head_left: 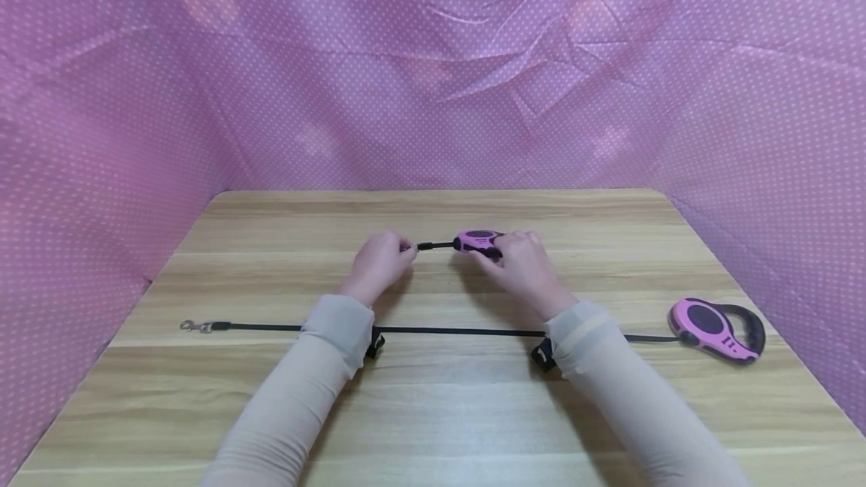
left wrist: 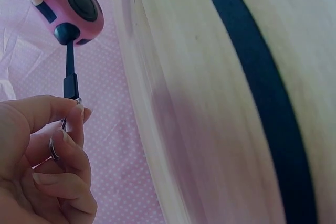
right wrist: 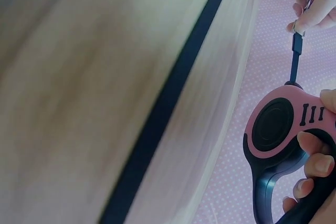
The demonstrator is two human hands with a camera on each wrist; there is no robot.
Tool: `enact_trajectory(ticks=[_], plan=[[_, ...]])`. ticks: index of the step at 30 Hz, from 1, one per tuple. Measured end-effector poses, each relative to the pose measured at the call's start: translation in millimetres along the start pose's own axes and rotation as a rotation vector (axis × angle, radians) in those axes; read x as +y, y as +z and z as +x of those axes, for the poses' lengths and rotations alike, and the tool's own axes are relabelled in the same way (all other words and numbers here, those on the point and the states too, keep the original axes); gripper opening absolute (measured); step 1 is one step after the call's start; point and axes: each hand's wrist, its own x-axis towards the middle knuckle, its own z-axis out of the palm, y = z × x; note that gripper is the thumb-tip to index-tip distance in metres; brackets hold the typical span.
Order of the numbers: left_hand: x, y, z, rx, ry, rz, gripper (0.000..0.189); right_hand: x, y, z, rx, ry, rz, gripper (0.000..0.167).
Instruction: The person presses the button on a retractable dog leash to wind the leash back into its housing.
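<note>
A pink and black retractable dog leash (right wrist: 270,121) is held above the far part of the table. My right hand (head_left: 524,265) grips it, fingers curled round its black handle (right wrist: 262,192) in the right wrist view. To its left, my left hand (head_left: 380,265) pinches the metal clip (left wrist: 54,148) at the end of the short black strap (left wrist: 70,61). A little strap shows between housing and clip. A second pink retractable leash (head_left: 707,328) lies on the table at the right, its black strap (head_left: 460,331) drawn out leftward under both forearms.
At the left, the second leash's metal clip (head_left: 196,327) lies on the wooden table (head_left: 446,412). Black wrist straps show under both sleeves. Pink dotted cloth (head_left: 433,96) hangs behind and at both sides of the table.
</note>
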Motion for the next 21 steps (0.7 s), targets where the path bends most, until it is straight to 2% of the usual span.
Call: enact_trajectory(ticks=[10, 15, 21], plan=[[5.7, 7.3, 1.8, 0.027, 0.038, 0.017, 0.032, -6.8, 1.4, 0.2, -0.002, -0.002, 0.031, 0.045], [9.9, 9.2, 1.9, 0.009, 0.034, -0.006, 0.032, -7.3, 3.0, 0.5, 0.005, -0.005, 0.038, 0.043], [13.6, 11.6, 3.3, 0.004, 0.048, 0.015, 0.032, -8.0, 4.8, 0.8, 0.002, -0.013, 0.048, 0.043]])
